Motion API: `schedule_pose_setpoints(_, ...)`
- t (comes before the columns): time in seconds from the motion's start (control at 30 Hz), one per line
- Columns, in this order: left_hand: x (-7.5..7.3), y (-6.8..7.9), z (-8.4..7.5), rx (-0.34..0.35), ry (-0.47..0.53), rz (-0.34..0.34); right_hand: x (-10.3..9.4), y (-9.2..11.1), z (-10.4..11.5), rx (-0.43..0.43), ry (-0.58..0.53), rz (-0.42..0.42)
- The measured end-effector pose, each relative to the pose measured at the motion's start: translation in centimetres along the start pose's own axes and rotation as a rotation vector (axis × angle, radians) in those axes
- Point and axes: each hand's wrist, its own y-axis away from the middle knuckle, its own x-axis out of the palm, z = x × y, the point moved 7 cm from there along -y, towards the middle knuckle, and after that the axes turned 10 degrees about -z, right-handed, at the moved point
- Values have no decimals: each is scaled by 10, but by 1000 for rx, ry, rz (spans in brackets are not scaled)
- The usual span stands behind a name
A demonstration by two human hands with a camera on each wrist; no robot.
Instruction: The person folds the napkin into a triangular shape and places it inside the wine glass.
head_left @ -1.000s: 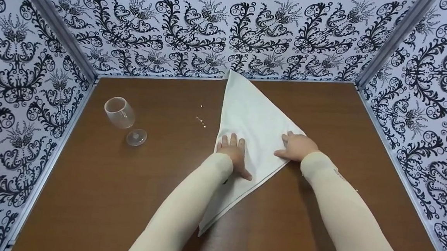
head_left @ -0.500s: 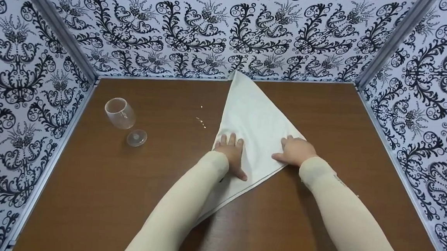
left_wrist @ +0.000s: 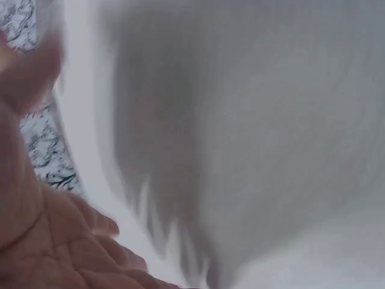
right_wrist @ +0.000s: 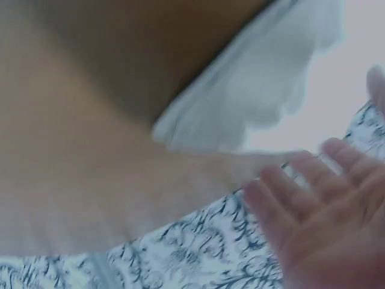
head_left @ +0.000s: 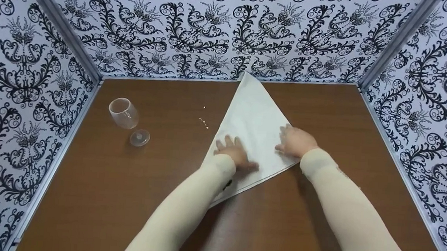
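Observation:
A white cloth (head_left: 253, 112), doubled into a triangle, lies flat on the brown table (head_left: 157, 199), its far corner at the back wall. Over its left part my left hand (head_left: 235, 155) spreads its fingers, palm down, slightly blurred. The left forearm hides the cloth's near corner. My right hand (head_left: 298, 142) is at the cloth's right corner, fingers extended over it. In the left wrist view, pale cloth (left_wrist: 271, 132) with finger shadows fills most of the picture beside the palm. The right wrist view has the straight fingers (right_wrist: 316, 180) close to the cloth's corner (right_wrist: 210, 120).
A stemmed wine glass (head_left: 125, 115) stands on the table at the left. Several tiny pale crumbs (head_left: 204, 122) lie between it and the cloth. Patterned black-and-white panels (head_left: 198, 31) wall in the table at the back and both sides.
The cloth has turned slightly, its far corner shifting right and its near part drawing upward. The left thumb has swung outward, and the right hand has moved a little away from the body.

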Motion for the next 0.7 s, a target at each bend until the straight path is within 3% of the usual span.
schedule_pose_setpoints(0.1,14,-6,4,-56,12,-3,17,-3,-5,-39,-51,99)
schedule_pose_setpoints(0.2,20,-13,6,-52,5,-13,32,-2,-13,6,-105,161)
schedule_pose_setpoints(0.5,17,-19,10,-58,-10,6,31,1,-7,20,-91,144)
schedule_pose_setpoints(0.7,14,-15,11,-49,-33,21,29,3,-2,3,-64,129)
